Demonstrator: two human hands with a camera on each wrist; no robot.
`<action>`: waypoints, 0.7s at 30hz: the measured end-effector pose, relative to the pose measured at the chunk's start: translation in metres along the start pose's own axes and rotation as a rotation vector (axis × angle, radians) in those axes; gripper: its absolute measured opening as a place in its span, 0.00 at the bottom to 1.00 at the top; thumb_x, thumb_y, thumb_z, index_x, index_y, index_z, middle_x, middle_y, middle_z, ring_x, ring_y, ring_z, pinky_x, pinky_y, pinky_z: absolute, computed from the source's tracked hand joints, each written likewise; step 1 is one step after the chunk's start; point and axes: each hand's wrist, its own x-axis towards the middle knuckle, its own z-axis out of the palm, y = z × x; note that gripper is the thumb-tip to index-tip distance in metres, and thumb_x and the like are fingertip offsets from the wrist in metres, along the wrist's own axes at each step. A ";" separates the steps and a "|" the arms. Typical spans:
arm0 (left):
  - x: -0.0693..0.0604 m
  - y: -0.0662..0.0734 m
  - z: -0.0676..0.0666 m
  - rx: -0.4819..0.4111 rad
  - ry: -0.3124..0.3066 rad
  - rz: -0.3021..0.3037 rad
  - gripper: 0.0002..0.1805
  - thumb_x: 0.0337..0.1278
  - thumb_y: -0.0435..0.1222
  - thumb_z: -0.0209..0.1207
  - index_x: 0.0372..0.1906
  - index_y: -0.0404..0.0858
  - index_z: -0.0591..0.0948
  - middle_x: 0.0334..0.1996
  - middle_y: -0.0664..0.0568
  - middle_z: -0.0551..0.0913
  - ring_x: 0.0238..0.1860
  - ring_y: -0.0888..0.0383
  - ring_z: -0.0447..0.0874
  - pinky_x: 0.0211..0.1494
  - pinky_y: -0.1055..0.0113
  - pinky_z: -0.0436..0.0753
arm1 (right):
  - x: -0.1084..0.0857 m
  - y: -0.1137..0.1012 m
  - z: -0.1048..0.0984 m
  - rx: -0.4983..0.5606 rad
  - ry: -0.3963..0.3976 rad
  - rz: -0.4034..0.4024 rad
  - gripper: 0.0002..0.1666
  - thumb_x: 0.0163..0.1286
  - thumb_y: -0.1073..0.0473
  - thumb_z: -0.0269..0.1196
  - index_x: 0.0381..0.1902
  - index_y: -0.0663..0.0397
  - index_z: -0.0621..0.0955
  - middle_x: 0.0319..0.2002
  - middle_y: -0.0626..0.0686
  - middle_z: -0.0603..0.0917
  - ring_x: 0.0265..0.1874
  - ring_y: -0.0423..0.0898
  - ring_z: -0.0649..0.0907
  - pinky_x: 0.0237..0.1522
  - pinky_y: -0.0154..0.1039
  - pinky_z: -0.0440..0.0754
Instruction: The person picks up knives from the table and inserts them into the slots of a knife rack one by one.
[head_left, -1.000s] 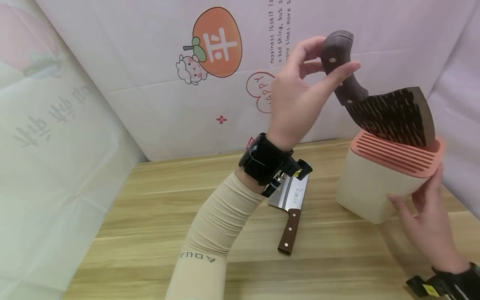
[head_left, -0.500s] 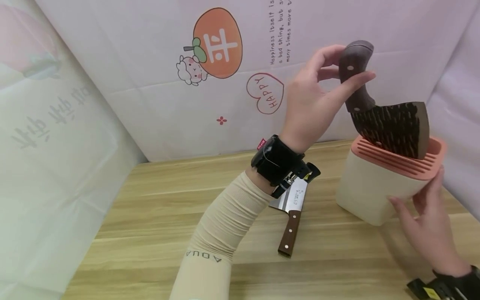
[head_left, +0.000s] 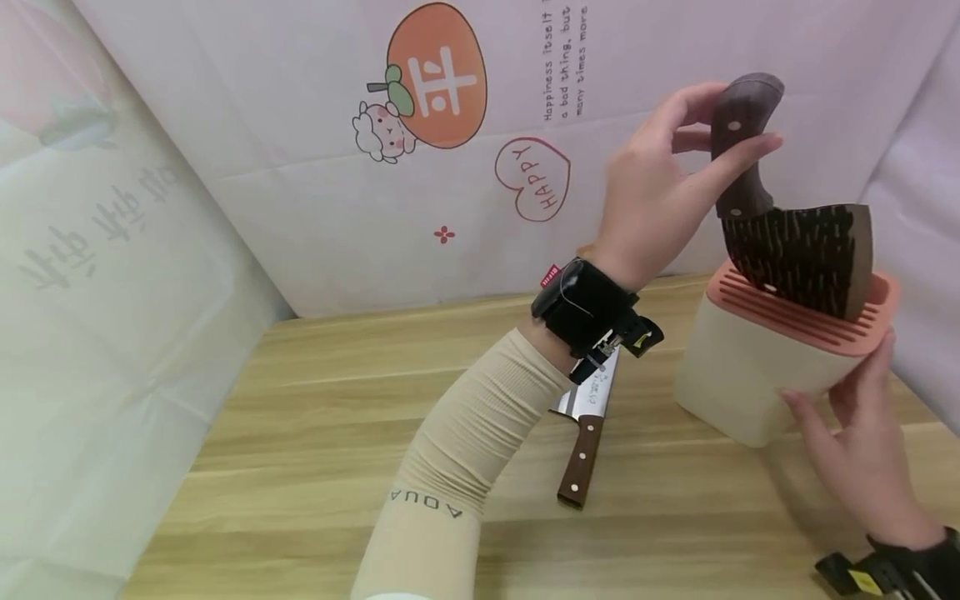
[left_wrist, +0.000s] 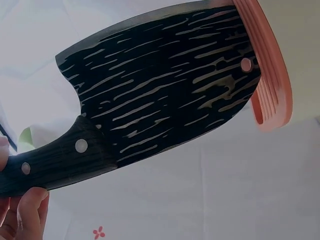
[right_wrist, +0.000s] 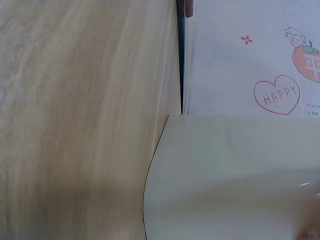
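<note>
My left hand (head_left: 660, 192) grips the dark wooden handle of a broad knife (head_left: 806, 250) with a black textured blade. The blade's lower edge meets the slotted pink top of a cream knife block (head_left: 735, 367); in the left wrist view the blade (left_wrist: 165, 85) reaches the pink top (left_wrist: 275, 85), and how deep it sits cannot be told. Around the lower right side of the block, my right hand (head_left: 862, 450) holds it with thumb and fingers. In the right wrist view the block's smooth wall (right_wrist: 225, 175) fills the lower right.
A cleaver with a brown handle (head_left: 581, 462) lies on the wooden table (head_left: 315, 467), its blade partly hidden under my left wrist. Behind the table hangs a printed white cloth (head_left: 337, 233), with another cloth surface at the left.
My left hand has moved right with the knife, and the blade has gone from tilted above the block to more upright over its slots. The right hand stays around the block.
</note>
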 end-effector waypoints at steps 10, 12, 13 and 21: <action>0.015 -0.009 0.022 0.052 -0.071 -0.015 0.28 0.60 0.42 0.73 0.64 0.43 0.79 0.47 0.61 0.83 0.40 0.77 0.80 0.47 0.90 0.71 | -0.002 -0.001 -0.002 -0.023 0.017 -0.011 0.63 0.66 0.83 0.60 0.84 0.47 0.37 0.80 0.58 0.52 0.75 0.43 0.63 0.67 0.22 0.64; 0.013 -0.011 0.028 0.073 -0.097 -0.014 0.28 0.60 0.42 0.72 0.64 0.43 0.79 0.47 0.61 0.83 0.40 0.77 0.80 0.47 0.90 0.71 | -0.003 -0.002 -0.002 -0.030 0.020 -0.003 0.63 0.66 0.83 0.59 0.84 0.47 0.37 0.80 0.58 0.52 0.74 0.42 0.64 0.67 0.22 0.64; 0.012 -0.013 0.031 0.074 -0.108 -0.010 0.27 0.61 0.42 0.72 0.63 0.43 0.79 0.47 0.61 0.82 0.40 0.77 0.80 0.47 0.90 0.71 | -0.003 -0.002 -0.001 -0.034 0.022 0.001 0.63 0.66 0.83 0.59 0.84 0.47 0.37 0.80 0.58 0.53 0.74 0.41 0.64 0.66 0.22 0.64; -0.002 -0.034 0.043 0.053 -0.126 -0.047 0.26 0.60 0.40 0.73 0.61 0.41 0.79 0.47 0.61 0.80 0.39 0.77 0.78 0.48 0.89 0.72 | 0.000 -0.003 0.003 -0.007 0.013 -0.013 0.63 0.66 0.83 0.59 0.84 0.46 0.38 0.81 0.57 0.48 0.77 0.46 0.60 0.69 0.25 0.62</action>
